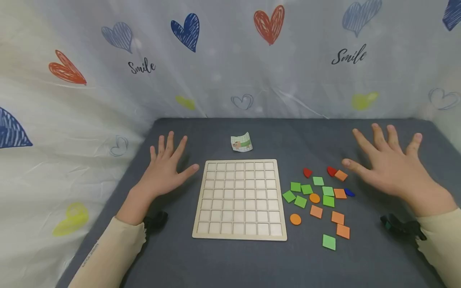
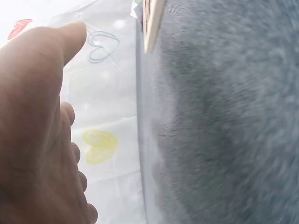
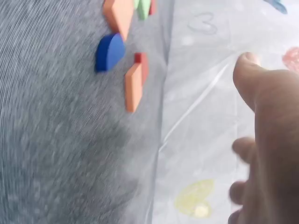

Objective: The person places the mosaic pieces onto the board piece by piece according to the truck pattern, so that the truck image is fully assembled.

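Observation:
My left hand (image 1: 163, 174), fingers spread and holding nothing, is left of a pale wooden grid board (image 1: 239, 237). The thumb points toward the board's upper left corner without touching it. My right hand (image 1: 394, 170), also spread and holding nothing, is to the right of several loose coloured pieces. Nearest to it are an orange square (image 1: 341, 175), a red piece (image 1: 331, 171) and a blue half-round piece (image 3: 110, 52). Green squares (image 1: 295, 187) and orange discs (image 1: 295, 219) are scattered between the board and that hand. All the board's cells show bare wood.
A small printed paper card (image 1: 241, 143) with a grid picture lies behind the board. The dark grey cloth (image 1: 252, 264) covers the table up to a white curtain (image 1: 216, 72) with hearts at the back and left. Dark straps (image 1: 401, 228) circle both wrists.

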The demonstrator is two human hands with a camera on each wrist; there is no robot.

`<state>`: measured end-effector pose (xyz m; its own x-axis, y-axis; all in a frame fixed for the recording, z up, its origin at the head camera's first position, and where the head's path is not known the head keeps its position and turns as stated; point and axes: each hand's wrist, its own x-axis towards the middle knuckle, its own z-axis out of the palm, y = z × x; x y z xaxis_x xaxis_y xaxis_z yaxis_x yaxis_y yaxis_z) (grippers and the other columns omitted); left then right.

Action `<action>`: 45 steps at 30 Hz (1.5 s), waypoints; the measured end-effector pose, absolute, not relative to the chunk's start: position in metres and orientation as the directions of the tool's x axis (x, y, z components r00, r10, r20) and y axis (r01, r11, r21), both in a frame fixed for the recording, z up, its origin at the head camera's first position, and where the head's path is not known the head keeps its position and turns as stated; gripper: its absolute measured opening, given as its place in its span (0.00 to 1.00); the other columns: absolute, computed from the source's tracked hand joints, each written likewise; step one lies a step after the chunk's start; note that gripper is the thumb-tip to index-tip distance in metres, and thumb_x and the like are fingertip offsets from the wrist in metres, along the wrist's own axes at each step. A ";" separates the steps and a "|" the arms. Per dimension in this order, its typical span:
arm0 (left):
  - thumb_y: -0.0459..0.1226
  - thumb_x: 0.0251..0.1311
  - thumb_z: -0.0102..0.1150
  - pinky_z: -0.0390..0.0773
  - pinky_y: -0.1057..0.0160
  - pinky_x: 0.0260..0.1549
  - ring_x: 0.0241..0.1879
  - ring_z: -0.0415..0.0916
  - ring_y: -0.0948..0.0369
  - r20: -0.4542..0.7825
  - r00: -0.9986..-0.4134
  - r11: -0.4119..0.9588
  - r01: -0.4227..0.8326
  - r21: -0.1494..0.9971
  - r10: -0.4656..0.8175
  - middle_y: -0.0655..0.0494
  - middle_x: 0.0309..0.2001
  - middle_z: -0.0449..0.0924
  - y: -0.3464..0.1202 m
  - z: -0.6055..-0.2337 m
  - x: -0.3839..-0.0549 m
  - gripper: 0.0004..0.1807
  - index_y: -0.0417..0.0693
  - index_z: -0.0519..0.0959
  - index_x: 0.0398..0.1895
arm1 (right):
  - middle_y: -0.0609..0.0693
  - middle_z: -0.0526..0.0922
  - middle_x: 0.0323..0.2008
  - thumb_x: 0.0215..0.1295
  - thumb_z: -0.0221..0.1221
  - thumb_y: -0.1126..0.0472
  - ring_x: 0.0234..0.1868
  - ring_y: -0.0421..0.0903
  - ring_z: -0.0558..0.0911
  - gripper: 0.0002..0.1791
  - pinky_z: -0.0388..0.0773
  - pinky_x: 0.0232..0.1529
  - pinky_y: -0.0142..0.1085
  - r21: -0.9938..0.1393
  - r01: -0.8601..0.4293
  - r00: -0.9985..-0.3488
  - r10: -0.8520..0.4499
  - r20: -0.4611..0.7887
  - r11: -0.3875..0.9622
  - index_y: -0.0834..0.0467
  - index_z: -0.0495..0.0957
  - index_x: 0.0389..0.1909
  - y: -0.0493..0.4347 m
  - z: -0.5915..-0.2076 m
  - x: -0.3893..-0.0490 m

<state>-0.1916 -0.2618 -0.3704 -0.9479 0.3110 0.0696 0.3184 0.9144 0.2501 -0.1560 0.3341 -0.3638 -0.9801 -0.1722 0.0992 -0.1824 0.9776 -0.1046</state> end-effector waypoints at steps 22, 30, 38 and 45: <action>0.56 0.80 0.62 0.75 0.39 0.72 0.77 0.71 0.49 -0.051 -0.904 0.772 0.331 0.542 0.424 0.52 0.75 0.76 -0.243 -0.367 -0.142 0.34 0.47 0.75 0.79 | 0.48 0.91 0.47 0.81 0.65 0.55 0.38 0.39 0.84 0.16 0.80 0.30 0.33 -0.666 -0.361 -0.931 -0.216 0.293 0.653 0.51 0.87 0.64 0.246 -0.360 -0.122; 0.51 0.76 0.69 0.73 0.40 0.74 0.78 0.68 0.48 0.017 -0.893 0.731 0.379 0.567 0.450 0.52 0.75 0.75 -0.242 -0.389 -0.139 0.24 0.51 0.83 0.67 | 0.44 0.87 0.47 0.83 0.63 0.55 0.37 0.44 0.81 0.15 0.79 0.32 0.36 -0.733 -0.367 -0.920 -0.342 0.193 0.573 0.53 0.86 0.63 0.224 -0.381 -0.124; 0.51 0.66 0.79 0.68 0.36 0.76 0.84 0.59 0.50 0.053 -0.878 0.666 0.398 0.631 0.475 0.58 0.78 0.72 -0.252 -0.405 -0.144 0.28 0.56 0.84 0.66 | 0.40 0.85 0.50 0.78 0.66 0.61 0.38 0.40 0.75 0.14 0.76 0.35 0.35 -0.651 -0.431 -0.894 -0.393 0.214 0.625 0.48 0.89 0.59 0.219 -0.400 -0.129; 0.54 0.65 0.79 0.64 0.34 0.78 0.85 0.55 0.51 0.042 -0.877 0.652 0.388 0.652 0.479 0.61 0.79 0.70 -0.255 -0.409 -0.147 0.30 0.60 0.83 0.69 | 0.41 0.85 0.51 0.73 0.68 0.67 0.39 0.37 0.78 0.17 0.78 0.37 0.35 -0.571 -0.486 -0.867 -0.446 0.222 0.661 0.50 0.90 0.59 0.220 -0.407 -0.134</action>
<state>-0.1470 -0.2551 -0.4090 -0.8766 0.4795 0.0420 0.3877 0.6518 0.6518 -0.1341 0.2197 -0.4074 -0.8671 -0.4461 0.2216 -0.4862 0.6613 -0.5712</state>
